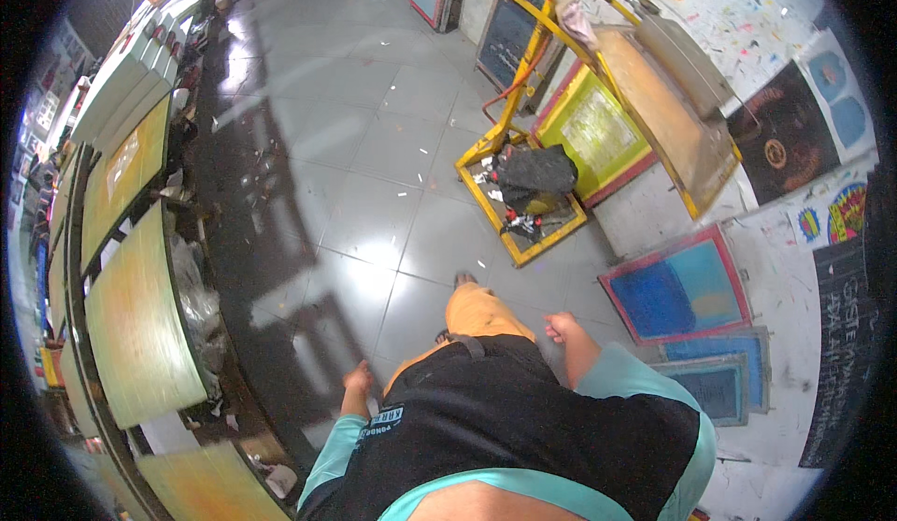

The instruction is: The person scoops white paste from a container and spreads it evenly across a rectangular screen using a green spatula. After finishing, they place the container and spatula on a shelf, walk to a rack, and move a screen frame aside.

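Note:
My left hand (358, 377) hangs low beside my hip, over the grey floor, with its fingers loosely curled and nothing visible in them. On the other side, my right hand (561, 327) is held out from my orange-brown trousers (484, 312), its fingers also curled and no object showing. Neither hand touches anything around it. Nearest to the right hand is a framed printing screen (680, 283) with a red-pink border and blue mesh, leaning against the wall.
Along the left runs a long workbench with yellowish-green boards (145, 320) and white boxes (131, 80). Ahead on the right stands a yellow metal stand (523, 257) with a dark bundle (537, 173) on its base. More framed screens (598, 128) lean there. Paper scraps dot the tiled floor (364, 203).

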Tool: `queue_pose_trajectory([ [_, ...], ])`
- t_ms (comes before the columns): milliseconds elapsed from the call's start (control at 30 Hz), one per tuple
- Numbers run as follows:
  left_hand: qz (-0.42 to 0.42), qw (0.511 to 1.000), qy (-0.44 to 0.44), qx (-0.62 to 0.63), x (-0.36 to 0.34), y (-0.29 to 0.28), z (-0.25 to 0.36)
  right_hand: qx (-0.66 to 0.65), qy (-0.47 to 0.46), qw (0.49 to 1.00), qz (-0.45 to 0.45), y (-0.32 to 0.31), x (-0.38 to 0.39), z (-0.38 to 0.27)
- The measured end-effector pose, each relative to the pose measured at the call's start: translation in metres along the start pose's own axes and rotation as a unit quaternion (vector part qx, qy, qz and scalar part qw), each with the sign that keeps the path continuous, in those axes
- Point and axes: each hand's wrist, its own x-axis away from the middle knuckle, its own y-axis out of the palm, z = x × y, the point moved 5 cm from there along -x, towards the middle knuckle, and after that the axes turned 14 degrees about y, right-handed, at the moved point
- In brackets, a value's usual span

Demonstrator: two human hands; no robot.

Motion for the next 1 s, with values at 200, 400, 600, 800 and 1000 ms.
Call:
queue_pose_trajectory([
  [200, -0.016, 0.999, 0.037, 0.03, -0.116, 0.077, 0.147, -0.014, 0.063, 0.997, -0.045, -0.005, -0.05, -0.096],
  [400, 0.05, 0.997, 0.024, 0.046, -0.217, 0.1, 0.278, 0.273, -0.131, 0.953, -0.006, -0.023, -0.015, -0.336],
  [600, 0.028, 0.997, 0.067, 0.01, -0.231, 0.132, 0.443, 0.095, -0.318, 0.943, 0.016, 0.009, 0.064, -0.624],
  [800, -0.033, 0.998, -0.057, 0.001, -0.33, 0.123, 0.468, 0.005, -0.323, 0.946, -0.001, 0.058, 0.072, -0.784],
  [1000, -0.114, 0.983, -0.053, -0.137, -0.44, 0.121, 0.59, 0.328, -0.204, 0.919, 0.082, 0.05, 0.072, -0.804],
])
